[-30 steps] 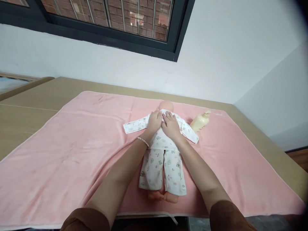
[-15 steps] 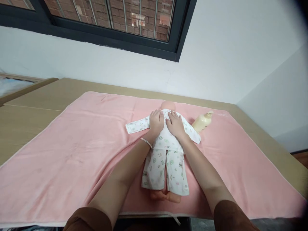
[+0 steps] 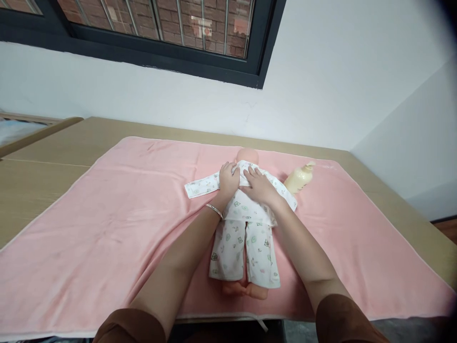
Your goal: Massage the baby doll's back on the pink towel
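On the bottle (image 3: pixel 299 178), set on the blanket (image 3: pixel 107 214) at two o'clock from the middle of the doll (image 3: pixel 244 212), a few small dark marks can be seen, but they are too small to be read. Its top is leaned toward one o'clock, and its lower end is placed just beside the cuff of the two o'clock sleeve (image 3: pixel 286 194).

The left hand (image 3: pixel 229 178) is laid on the doll's upper body, with the fingers held close together and slightly bent; the shirt is touched rather than gripped. The right hand (image 3: pixel 261 186) is laid just beside it at about three o'clock, opened wider, with the fingers spread over the shirt and the thumb pointed toward the left hand. A bracelet (image 3: pixel 214 211) is worn on the left wrist.

The doll is stretched out on the blanket, its head (image 3: pixel 247 156) placed at twelve o'clock and its feet (image 3: pixel 246 289) at six; the other sleeve (image 3: pixel 203 186) is extended toward ten. The tabletop (image 3: pixel 43 183) is largely covered by the blanket.
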Motion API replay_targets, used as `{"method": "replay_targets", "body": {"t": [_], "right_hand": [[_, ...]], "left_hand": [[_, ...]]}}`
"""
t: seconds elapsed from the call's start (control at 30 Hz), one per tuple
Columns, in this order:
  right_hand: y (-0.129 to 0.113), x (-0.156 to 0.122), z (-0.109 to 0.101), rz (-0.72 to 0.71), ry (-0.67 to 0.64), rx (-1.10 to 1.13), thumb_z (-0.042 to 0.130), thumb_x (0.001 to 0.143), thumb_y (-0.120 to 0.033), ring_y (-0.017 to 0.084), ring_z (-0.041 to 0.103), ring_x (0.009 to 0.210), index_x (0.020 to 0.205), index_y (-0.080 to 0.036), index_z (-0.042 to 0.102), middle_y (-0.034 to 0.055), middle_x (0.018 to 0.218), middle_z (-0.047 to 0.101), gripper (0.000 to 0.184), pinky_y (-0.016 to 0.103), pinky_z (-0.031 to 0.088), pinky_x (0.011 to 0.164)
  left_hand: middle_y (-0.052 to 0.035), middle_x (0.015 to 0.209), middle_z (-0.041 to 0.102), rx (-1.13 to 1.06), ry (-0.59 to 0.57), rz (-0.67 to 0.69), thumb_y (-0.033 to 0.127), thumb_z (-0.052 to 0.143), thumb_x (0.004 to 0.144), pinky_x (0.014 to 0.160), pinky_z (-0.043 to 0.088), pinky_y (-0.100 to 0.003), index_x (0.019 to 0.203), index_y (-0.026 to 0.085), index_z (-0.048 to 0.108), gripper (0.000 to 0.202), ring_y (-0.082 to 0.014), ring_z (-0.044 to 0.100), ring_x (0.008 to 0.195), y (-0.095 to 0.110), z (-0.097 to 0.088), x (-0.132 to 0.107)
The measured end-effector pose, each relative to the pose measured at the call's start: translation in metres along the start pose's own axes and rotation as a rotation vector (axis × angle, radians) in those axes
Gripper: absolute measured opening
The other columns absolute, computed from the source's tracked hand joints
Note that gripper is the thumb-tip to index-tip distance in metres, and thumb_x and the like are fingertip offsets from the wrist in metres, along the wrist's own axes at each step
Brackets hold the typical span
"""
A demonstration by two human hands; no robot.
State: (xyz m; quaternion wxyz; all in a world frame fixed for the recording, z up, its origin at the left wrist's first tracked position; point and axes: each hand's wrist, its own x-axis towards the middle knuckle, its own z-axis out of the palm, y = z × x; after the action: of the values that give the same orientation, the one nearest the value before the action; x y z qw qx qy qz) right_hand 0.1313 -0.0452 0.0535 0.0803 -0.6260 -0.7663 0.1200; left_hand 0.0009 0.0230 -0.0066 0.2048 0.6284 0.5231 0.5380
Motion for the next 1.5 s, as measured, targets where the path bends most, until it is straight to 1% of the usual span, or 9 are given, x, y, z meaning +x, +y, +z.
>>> {"method": "replay_targets", "body": {"t": [0.13, 0.27, 0.4, 0.6, 0.73, 0.87, 1.0, 1.13, 1.5], "right_hand": [[0.009, 0.01, 0.005, 0.059, 0.116, 0.112, 0.049, 0.096, -0.05, 0.031, 0.018, 0.153, 0.156, -0.013, 0.033, 0.0139, 0.164, 0.021, 0.073, 0.049, 0.02, 0.124], [-0.007, 0.011, 0.019, 0.153, 0.281, 0.016, 0.038, 0.1, -0.041, 0.033, 0.022, 0.152, 0.153, -0.012, 0.038, 0.0153, 0.162, 0.027, 0.06, 0.054, 0.017, 0.123], [-0.018, 0.004, 0.018, 0.101, 0.192, -0.061, 0.045, 0.098, -0.043, 0.037, 0.013, 0.153, 0.157, -0.012, 0.03, 0.016, 0.165, 0.018, 0.068, 0.057, 0.014, 0.123], [0.013, 0.004, -0.005, -0.012, 0.014, 0.105, 0.066, 0.086, -0.054, 0.033, 0.011, 0.154, 0.157, -0.016, 0.03, 0.0137, 0.166, 0.014, 0.089, 0.048, 0.018, 0.124], [0.022, 0.011, 0.0, 0.071, 0.131, 0.229, 0.05, 0.096, -0.051, 0.027, 0.023, 0.152, 0.154, -0.008, 0.036, 0.0178, 0.161, 0.028, 0.073, 0.039, 0.021, 0.124], [0.003, 0.013, 0.014, 0.113, 0.253, 0.078, 0.045, 0.098, -0.045, 0.033, 0.019, 0.153, 0.154, -0.007, 0.034, 0.0213, 0.161, 0.027, 0.068, 0.047, 0.017, 0.124], [-0.008, 0.005, 0.012, 0.03, 0.131, -0.046, 0.053, 0.094, -0.052, 0.037, 0.008, 0.154, 0.157, -0.012, 0.027, 0.0203, 0.165, 0.014, 0.079, 0.053, 0.012, 0.123], [0.005, 0.002, 0.0, -0.019, 0.011, 0.012, 0.058, 0.09, -0.061, 0.034, 0.007, 0.154, 0.159, -0.015, 0.025, 0.0172, 0.166, 0.011, 0.09, 0.049, 0.016, 0.124], [0.014, 0.018, 0.012, 0.073, 0.271, 0.125, 0.048, 0.098, -0.054, 0.031, 0.03, 0.148, 0.146, -0.011, 0.046, 0.0188, 0.156, 0.038, 0.065, 0.044, 0.026, 0.12]], "left_hand": [[-0.0104, 0.117, 0.071, 0.048, -0.016, 0.052, 0.021, 0.049, 0.09, 0.116, 0.039, -0.044, 0.102, 0.018, 0.068, 0.023, -0.0255, 0.056, 0.127, 0.001, 0.0, -0.001], [-0.0109, 0.118, 0.07, 0.041, -0.028, 0.065, 0.022, 0.051, 0.088, 0.117, 0.038, -0.044, 0.104, 0.017, 0.068, 0.023, -0.0258, 0.056, 0.126, 0.001, 0.0, -0.002], [-0.0079, 0.118, 0.071, -0.051, -0.06, -0.049, 0.021, 0.053, 0.085, 0.114, 0.041, -0.044, 0.102, 0.02, 0.069, 0.023, -0.0254, 0.057, 0.125, 0.0, -0.001, 0.003], [-0.0093, 0.119, 0.07, -0.047, -0.067, -0.091, 0.02, 0.051, 0.086, 0.117, 0.038, -0.045, 0.101, 0.019, 0.069, 0.024, -0.0264, 0.053, 0.132, 0.0, -0.001, 0.005], [-0.0093, 0.117, 0.071, 0.015, -0.045, 0.026, 0.019, 0.05, 0.087, 0.117, 0.039, -0.046, 0.101, 0.019, 0.068, 0.023, -0.0262, 0.056, 0.127, 0.003, -0.001, 0.0], [-0.0088, 0.117, 0.07, -0.008, -0.039, 0.074, 0.022, 0.049, 0.089, 0.115, 0.041, -0.042, 0.103, 0.019, 0.068, 0.024, -0.0236, 0.058, 0.123, 0.002, -0.001, -0.002], [-0.008, 0.114, 0.072, -0.139, -0.05, -0.078, 0.027, 0.048, 0.091, 0.106, 0.048, -0.039, 0.102, 0.019, 0.068, 0.025, -0.0216, 0.064, 0.112, -0.001, -0.002, 0.003], [-0.008, 0.114, 0.073, -0.118, -0.065, -0.107, 0.024, 0.05, 0.09, 0.105, 0.049, -0.039, 0.101, 0.019, 0.069, 0.023, -0.0222, 0.064, 0.112, 0.001, -0.003, 0.005], [-0.0095, 0.115, 0.072, 0.058, -0.122, 0.016, 0.022, 0.048, 0.089, 0.106, 0.047, -0.043, 0.103, 0.019, 0.07, 0.026, -0.0254, 0.062, 0.114, 0.005, -0.003, 0.002]]}}
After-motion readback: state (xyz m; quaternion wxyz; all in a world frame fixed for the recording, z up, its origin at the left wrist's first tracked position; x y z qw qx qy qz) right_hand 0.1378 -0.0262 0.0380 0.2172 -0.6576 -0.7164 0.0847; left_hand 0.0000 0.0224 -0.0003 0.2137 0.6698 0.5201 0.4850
